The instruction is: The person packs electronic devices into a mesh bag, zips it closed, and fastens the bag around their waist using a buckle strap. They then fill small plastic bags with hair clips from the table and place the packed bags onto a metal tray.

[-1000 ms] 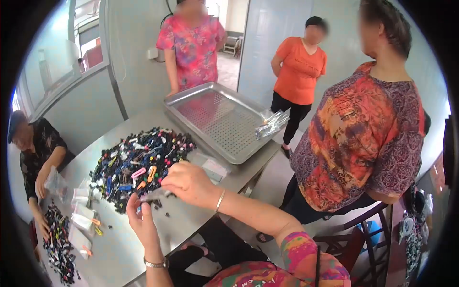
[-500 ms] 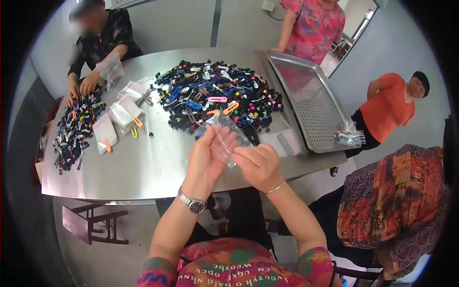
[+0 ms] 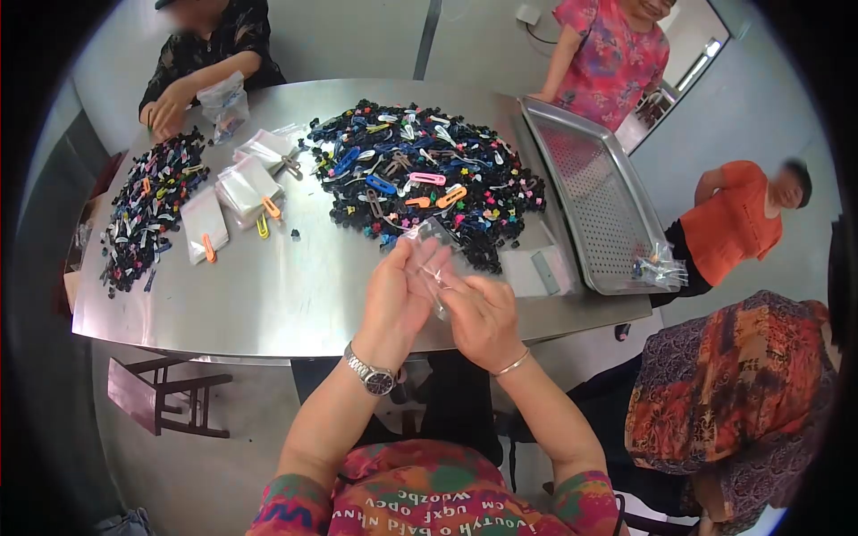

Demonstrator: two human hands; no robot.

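A clear plastic bag (image 3: 433, 259) is held between my two hands above the near side of the metal table. My left hand (image 3: 400, 295), with a watch at the wrist, is turned palm up and cradles the bag along its fingers. With thumb and fingers, my right hand (image 3: 483, 317) pinches the bag's lower right part. Just beyond the bag lies a large heap of small dark hair clips (image 3: 420, 161) dotted with coloured pieces. A pink snap clip (image 3: 427, 179), a blue snap clip (image 3: 381, 184) and an orange snap clip (image 3: 454, 196) lie on top.
Stacks of clear bags (image 3: 246, 189) with clips on them lie left on the table (image 3: 268, 304). A second clip heap (image 3: 147, 214) is farther left, near a co-worker's hands (image 3: 167, 116). A perforated metal tray (image 3: 599, 201) stands right, holding filled bags (image 3: 661, 270). Other people stand nearby.
The view has shifted a little. The bag looks more gathered, with my right hand's fingers nearer to my left palm. The co-worker's hands at the far left have drawn together.
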